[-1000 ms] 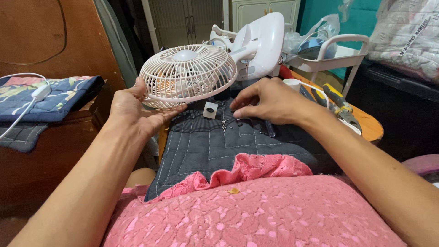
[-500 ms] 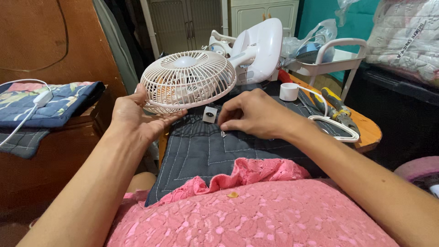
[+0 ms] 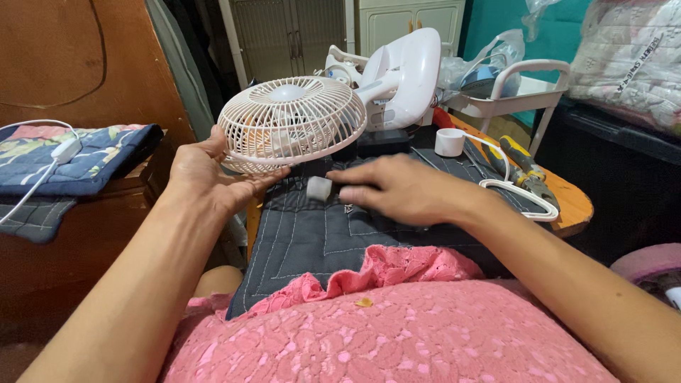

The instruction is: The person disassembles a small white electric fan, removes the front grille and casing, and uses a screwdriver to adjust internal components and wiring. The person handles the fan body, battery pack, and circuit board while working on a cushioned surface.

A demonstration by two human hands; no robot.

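A small white fan (image 3: 294, 120) with a round wire grille lies tilted over a dark quilted cloth (image 3: 319, 234). My left hand (image 3: 206, 177) cups the lower left rim of the grille from below. My right hand (image 3: 397, 188) rests palm down on the cloth, fingers stretched left toward a small white cube-shaped part (image 3: 318, 188), fingertips just beside it. Whether the fingers touch the part is unclear because of blur.
A roll of white tape (image 3: 449, 142), a white cord (image 3: 518, 195) and yellow-handled pliers (image 3: 525, 163) lie on the orange table edge at right. A white tray stand (image 3: 518, 92) sits behind. A blue floral pad (image 3: 78, 159) with a white cable lies on the wooden surface at left.
My right hand has slid left across the cloth, from beside the tape toward the white part. The left hand keeps holding the fan grille, which stays in place.
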